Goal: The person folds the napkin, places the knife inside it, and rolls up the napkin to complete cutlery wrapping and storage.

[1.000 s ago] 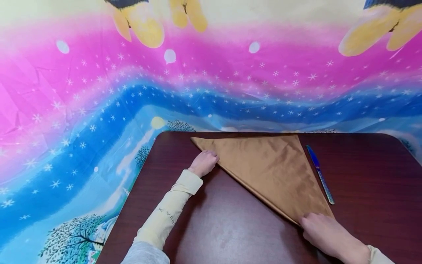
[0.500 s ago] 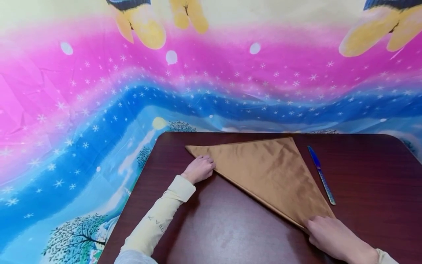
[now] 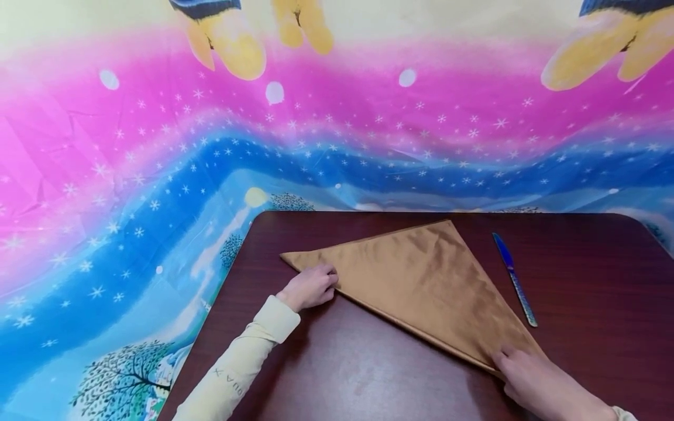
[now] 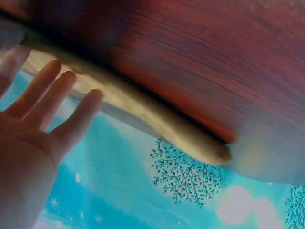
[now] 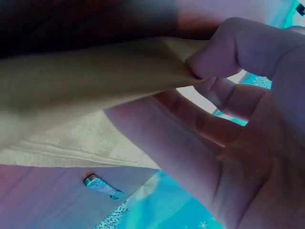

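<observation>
A gold-brown cloth (image 3: 411,280) lies folded in a triangle on the dark table. My left hand (image 3: 310,286) is at its left end, by the near folded edge; in the left wrist view the fingers of that left hand (image 4: 43,124) reach over the cloth (image 4: 157,117), and the thumb is mostly out of frame. At the near right corner, my right hand (image 3: 542,377) holds the cloth. The right wrist view shows the right hand (image 5: 238,124) pinching the edge of the cloth (image 5: 95,76) between thumb and fingers.
A knife with a blue blade and patterned handle (image 3: 516,280) lies on the table (image 3: 595,280) to the right of the cloth. Behind the table hangs a pink and blue printed backdrop (image 3: 368,128).
Both hands have shifted, the left one toward the near left and the right one slightly to the right and nearer. The cloth has turned with them, its left tip nearer and its far corner further left.
</observation>
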`<act>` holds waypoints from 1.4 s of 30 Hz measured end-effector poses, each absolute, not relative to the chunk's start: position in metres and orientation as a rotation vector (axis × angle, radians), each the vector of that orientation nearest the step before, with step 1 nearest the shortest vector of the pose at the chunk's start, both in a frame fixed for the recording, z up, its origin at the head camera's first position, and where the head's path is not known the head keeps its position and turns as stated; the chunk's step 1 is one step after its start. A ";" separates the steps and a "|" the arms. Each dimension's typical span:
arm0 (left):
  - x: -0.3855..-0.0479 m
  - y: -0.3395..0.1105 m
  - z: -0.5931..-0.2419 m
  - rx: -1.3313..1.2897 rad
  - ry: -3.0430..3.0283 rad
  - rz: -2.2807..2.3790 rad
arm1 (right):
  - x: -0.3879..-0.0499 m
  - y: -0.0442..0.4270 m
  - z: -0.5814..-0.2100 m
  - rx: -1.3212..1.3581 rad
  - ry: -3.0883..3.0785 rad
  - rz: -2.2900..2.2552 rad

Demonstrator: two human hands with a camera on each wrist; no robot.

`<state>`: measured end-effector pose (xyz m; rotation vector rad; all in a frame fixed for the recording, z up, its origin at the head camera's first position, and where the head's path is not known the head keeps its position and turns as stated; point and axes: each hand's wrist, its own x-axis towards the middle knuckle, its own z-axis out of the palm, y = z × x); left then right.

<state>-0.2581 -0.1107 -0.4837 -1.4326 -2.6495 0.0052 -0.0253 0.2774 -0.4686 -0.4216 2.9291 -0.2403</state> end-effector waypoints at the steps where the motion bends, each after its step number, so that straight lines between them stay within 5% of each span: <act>1: -0.256 -0.112 -0.483 -1.453 -2.657 -0.018 | -0.025 0.277 -0.469 -0.400 2.918 -0.228; 19: -0.204 -0.138 -0.471 -1.549 -2.848 -0.189 | -0.019 0.285 -0.480 -0.503 3.173 -0.053; 42: -0.143 -0.140 -0.465 -1.363 -2.952 -0.085 | -0.020 0.293 -0.490 -0.277 3.049 -0.070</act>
